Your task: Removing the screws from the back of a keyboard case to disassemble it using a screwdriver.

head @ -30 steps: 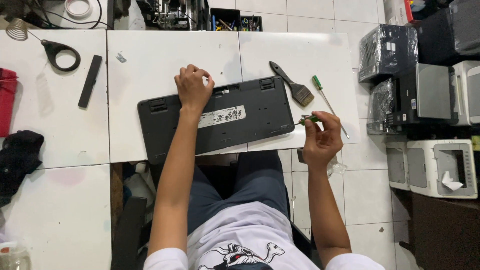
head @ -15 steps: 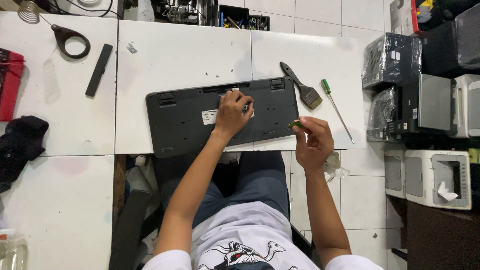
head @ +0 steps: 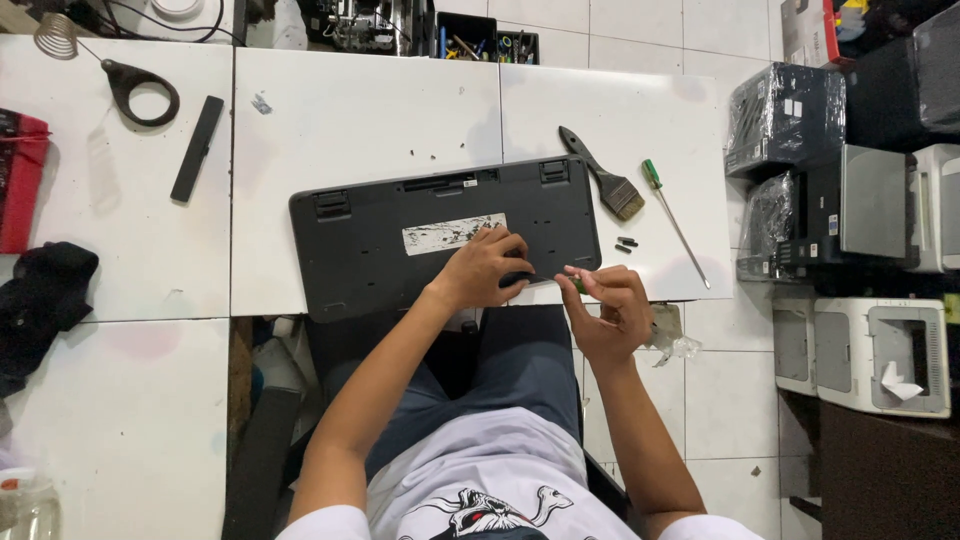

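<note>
- Head view, the thing in hand: a black keyboard lies face down on the white table, its long side running left to right and its near edge close to the table's front edge, just above the person's lap.
- Its back is a flat dark plastic shell with a slightly tapered outline. A worn, pale rectangular label sits near the middle, two folded feet sit near the far corners, and a long slot runs along the far edge.
- Left hand: palm down on the keyboard's near right part, fingers curled and pressing on the shell just below the label. It holds nothing that can be seen.
- Right hand: at the keyboard's near right corner, fingers pinched together on a small tool with a green handle; its tip is too small to make out. The two hands are close together, nearly touching.
- Just right of the keyboard: a paintbrush with a black handle, lying aslant. Beside it is a long screwdriver with a green grip, and between them and the keyboard are a few small dark screws.
- Far left of the table: a black bar, a black ring-shaped tool and a red case.
- On the floor to the right: several grey and black printers.
</note>
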